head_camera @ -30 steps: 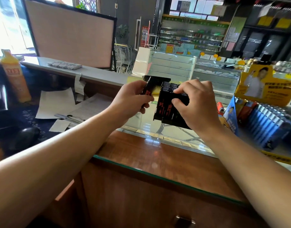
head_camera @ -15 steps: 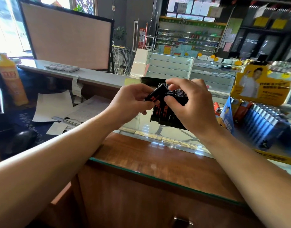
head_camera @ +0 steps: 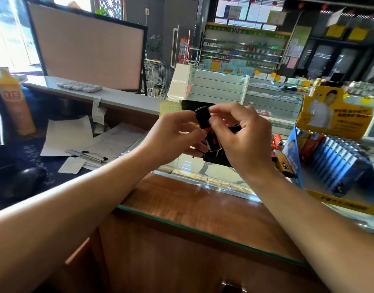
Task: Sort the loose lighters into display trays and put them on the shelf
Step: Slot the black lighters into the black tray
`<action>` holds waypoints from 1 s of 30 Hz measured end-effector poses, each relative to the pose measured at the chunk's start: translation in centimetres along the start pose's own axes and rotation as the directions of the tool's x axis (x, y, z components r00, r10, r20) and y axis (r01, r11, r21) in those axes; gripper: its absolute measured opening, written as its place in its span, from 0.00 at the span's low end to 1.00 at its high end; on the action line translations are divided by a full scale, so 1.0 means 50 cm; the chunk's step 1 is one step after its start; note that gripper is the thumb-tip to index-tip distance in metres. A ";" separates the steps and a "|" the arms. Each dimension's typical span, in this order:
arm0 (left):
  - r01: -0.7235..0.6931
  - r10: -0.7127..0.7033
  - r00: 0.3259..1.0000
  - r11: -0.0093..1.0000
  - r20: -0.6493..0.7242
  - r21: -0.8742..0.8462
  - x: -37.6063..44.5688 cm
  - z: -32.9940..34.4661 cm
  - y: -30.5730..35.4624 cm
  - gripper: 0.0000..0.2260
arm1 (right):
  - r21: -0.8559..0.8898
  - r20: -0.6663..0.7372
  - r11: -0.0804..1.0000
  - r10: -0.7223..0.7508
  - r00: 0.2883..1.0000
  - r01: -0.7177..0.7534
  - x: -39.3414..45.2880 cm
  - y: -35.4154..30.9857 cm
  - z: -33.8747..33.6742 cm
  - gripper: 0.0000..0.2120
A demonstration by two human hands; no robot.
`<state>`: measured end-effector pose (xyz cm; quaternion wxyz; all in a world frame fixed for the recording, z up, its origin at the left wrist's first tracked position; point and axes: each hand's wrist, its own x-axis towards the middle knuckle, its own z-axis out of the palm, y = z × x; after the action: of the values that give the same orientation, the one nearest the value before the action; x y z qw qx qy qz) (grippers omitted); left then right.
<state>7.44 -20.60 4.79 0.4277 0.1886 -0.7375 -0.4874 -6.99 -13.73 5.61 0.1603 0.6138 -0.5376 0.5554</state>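
Step in hand, by my read: seating one loose lighter (head_camera: 203, 117) into the tray (head_camera: 217, 158). Both were held in the air over the glass worktop (head_camera: 203, 178), near its far left corner, not resting on it.

Left hand (head_camera: 171, 140): fingers curled, pinching the lighter's left side, lower fingers apparently under the tray. Right hand (head_camera: 245, 136): thumb and forefinger narrow, pinching the lighter's top right; the other fingers curled over the tray. Whether the right palm carried the tray I couldn't tell, it was hidden.

To do it well, I'd judge:
- line the lighter upright with an empty slot before pushing; it sat slightly tilted
- press down on the cap end, not the side, so neighbours don't get levered out
- keep the tray level; tilted towards the person, seated lighters could slide out
- setting the tray on the worktop would free a hand and give a firmer push

Look of the things: lighter was black, slim, rounded top, red-orange print lower down. Tray was black, shallow, mostly covered by the hands; how full it was couldn't be seen. Only its lower front edge and a metallic glint showed.

Nearby on the worktop's right side: a row of blue packs (head_camera: 338, 157) in a yellow display (head_camera: 334, 115), and some orange lighters (head_camera: 277, 140) just right of the right hand.
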 end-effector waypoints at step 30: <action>-0.169 0.292 0.952 0.755 -0.094 0.633 -0.005 -0.030 -0.007 0.08 | 0.004 0.070 1.000 0.020 0.997 -0.020 0.012 0.017 -0.034 0.10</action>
<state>8.73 -21.41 4.59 0.4664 0.2703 -0.8301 -0.1424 -8.70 -12.96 6.33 0.1346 0.6278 -0.5477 0.5364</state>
